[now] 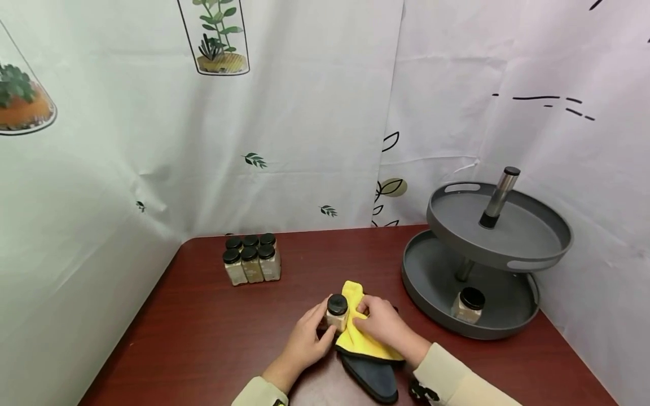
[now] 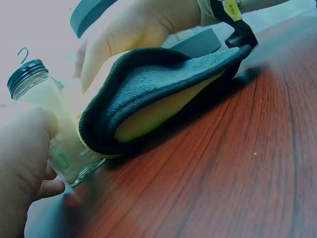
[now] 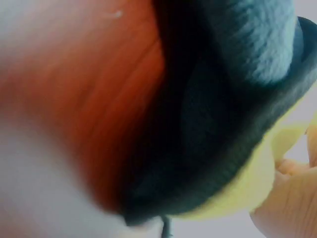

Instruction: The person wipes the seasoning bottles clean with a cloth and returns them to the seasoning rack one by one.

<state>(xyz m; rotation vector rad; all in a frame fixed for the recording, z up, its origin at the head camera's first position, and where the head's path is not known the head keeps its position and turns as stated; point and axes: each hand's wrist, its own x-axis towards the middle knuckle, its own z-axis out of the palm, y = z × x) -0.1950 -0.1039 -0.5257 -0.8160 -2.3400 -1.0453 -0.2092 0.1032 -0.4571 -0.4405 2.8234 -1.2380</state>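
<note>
The left hand (image 1: pixel 307 337) curls round the jar (image 1: pixel 337 317), best held steady, while the right hand (image 1: pixel 384 323) pinches cloth (image 1: pixel 363 344) beside it, ideally pressed flush.

The cloth (image 1: pixel 358 340) is yellow on one face and blue-grey on the other — edged in black. The jar lids (image 1: pixel 337 304) are black, the table (image 1: pixel 172 327) dark-grained reddish brown, the stand (image 1: pixel 528 231) mostly grey, the curtain (image 1: pixel 315 113) white — printed with green plants (image 1: pixel 232 30).

The cloth (image 1: pixel 359 342) looks fuzzy, the jar (image 1: pixel 337 313) glassy, the tabletop (image 1: pixel 203 338) wood-grained.
</note>
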